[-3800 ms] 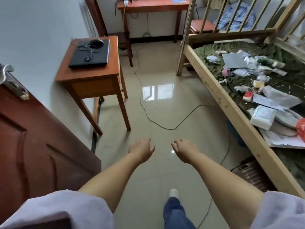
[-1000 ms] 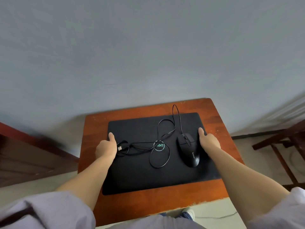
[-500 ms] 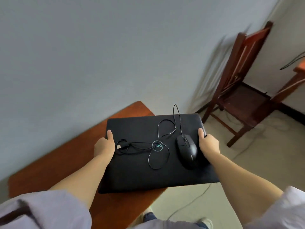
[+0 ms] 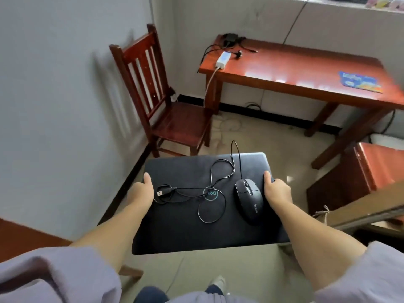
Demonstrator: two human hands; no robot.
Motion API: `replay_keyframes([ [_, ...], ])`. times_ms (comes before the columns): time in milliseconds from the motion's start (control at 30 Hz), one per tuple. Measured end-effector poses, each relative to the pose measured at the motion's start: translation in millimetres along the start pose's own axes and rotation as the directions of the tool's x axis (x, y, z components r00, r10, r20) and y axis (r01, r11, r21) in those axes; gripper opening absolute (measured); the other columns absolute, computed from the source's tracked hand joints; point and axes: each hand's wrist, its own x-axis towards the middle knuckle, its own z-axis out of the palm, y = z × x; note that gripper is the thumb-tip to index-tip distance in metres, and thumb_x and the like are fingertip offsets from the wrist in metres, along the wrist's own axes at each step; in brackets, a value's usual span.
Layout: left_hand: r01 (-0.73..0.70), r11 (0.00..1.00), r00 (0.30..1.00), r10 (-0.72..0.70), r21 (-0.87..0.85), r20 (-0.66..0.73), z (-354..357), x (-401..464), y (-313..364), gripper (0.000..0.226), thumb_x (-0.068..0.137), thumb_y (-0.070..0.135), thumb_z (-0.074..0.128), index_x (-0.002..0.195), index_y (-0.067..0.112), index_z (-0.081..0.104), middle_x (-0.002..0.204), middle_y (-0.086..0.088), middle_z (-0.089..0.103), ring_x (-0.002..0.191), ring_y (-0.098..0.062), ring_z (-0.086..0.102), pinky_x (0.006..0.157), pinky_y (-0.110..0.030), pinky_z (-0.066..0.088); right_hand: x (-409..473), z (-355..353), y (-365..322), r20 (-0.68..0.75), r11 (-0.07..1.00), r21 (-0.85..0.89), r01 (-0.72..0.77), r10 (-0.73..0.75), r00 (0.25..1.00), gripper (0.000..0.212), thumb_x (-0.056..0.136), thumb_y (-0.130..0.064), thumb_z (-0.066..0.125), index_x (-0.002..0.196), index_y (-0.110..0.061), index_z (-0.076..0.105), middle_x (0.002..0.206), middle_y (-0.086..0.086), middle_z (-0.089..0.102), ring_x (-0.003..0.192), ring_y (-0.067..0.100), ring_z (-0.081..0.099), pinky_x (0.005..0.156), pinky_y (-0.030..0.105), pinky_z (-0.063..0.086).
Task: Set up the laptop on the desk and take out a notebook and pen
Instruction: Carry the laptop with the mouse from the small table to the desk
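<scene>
The laptop (image 4: 185,215) is shut and black, and it is held flat in the air above the floor (image 4: 262,138). The left hand (image 4: 141,192) grips its left edge, with the thumb lying on top of the lid. The right hand (image 4: 277,191) grips the right edge the same way. The other fingers of both hands are hidden under the laptop.

In the middle of the lid there is a round blue-green logo, but a wire crosses it and the letters are hard to read. A black mouse (image 4: 249,199) sits on the lid just beside the right hand. Small grey writing on the mouse may say "Lenovo", but it is too small to be sure. The mouse cable (image 4: 215,171) loops over the lid, and its plug (image 4: 161,192) lies just beside the left thumb.

Beyond the laptop stands a red-brown desk (image 4: 306,71) against the wall. On the desk's left end lie a white power strip (image 4: 223,59) and some black wires. On its right end is a blue mat (image 4: 360,81) with blurry writing that cannot be read. A wooden chair (image 4: 166,101) stands left of the desk, by the wall.

Pale purple sleeves (image 4: 54,278) are cut off at the bottom. A white shoe (image 4: 218,283) peeks out below the laptop.
</scene>
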Motion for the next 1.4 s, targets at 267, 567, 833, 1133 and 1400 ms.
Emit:
replay_keyframes([
  [267,-0.207,0.977,0.975,0.201,0.055,0.1,110.0,-17.4,165.4,0.069,0.095,0.05,0.024,0.113,-0.007,0.057,0.122,-0.026,0.059,0.112,-0.041,0.054,0.092,-0.042,0.042,106.0,-97.7,58.5,-0.16,0.985,0.025,-0.168,0.17,0.972,0.069,0.089,-0.06,0.028,0.108,-0.002,0.06,0.116,0.022,0.061,0.105,0.039,0.056,0.081,0.039,0.043],
  [567,-0.27,0.962,0.952,0.26,0.043,0.163,215.3,56.0,347.6,0.07,0.094,0.052,0.027,0.117,-0.009,0.054,0.123,-0.029,0.058,0.114,-0.043,0.053,0.095,-0.044,0.042,284.5,-140.6,21.5,-0.18,0.974,0.063,-0.219,0.227,0.957,0.069,0.092,-0.056,0.028,0.115,0.003,0.056,0.123,0.026,0.057,0.113,0.041,0.053,0.09,0.041,0.043],
  [833,-0.335,0.939,0.93,0.315,0.082,0.189,267.9,125.0,533.4,0.069,0.095,0.051,0.026,0.112,-0.008,0.058,0.12,-0.027,0.06,0.112,-0.042,0.055,0.094,-0.042,0.043,449.2,-177.4,-42.3,-0.168,0.957,0.067,-0.281,0.288,0.943,0.069,0.093,-0.054,0.026,0.114,0.005,0.056,0.123,0.027,0.057,0.113,0.039,0.053,0.09,0.041,0.042],
  [1133,-0.341,0.938,0.933,0.331,0.055,0.145,354.7,199.8,719.2,0.069,0.094,0.05,0.028,0.108,-0.009,0.059,0.116,-0.028,0.061,0.107,-0.042,0.056,0.089,-0.041,0.045,662.0,-219.9,-108.5,-0.162,0.972,0.059,-0.227,0.234,0.959,0.07,0.094,-0.052,0.027,0.113,0.008,0.057,0.122,0.029,0.057,0.112,0.041,0.053,0.091,0.04,0.043],
  [1400,-0.244,0.967,0.966,0.237,0.067,0.1,422.1,264.7,842.6,0.069,0.095,0.05,0.027,0.107,-0.01,0.059,0.114,-0.03,0.062,0.108,-0.042,0.056,0.091,-0.043,0.044,841.4,-250.1,-170.7,-0.109,0.987,-0.03,-0.16,0.156,0.982,0.072,0.094,-0.052,0.024,0.113,0.009,0.055,0.12,0.03,0.057,0.11,0.042,0.052,0.087,0.041,0.042],
])
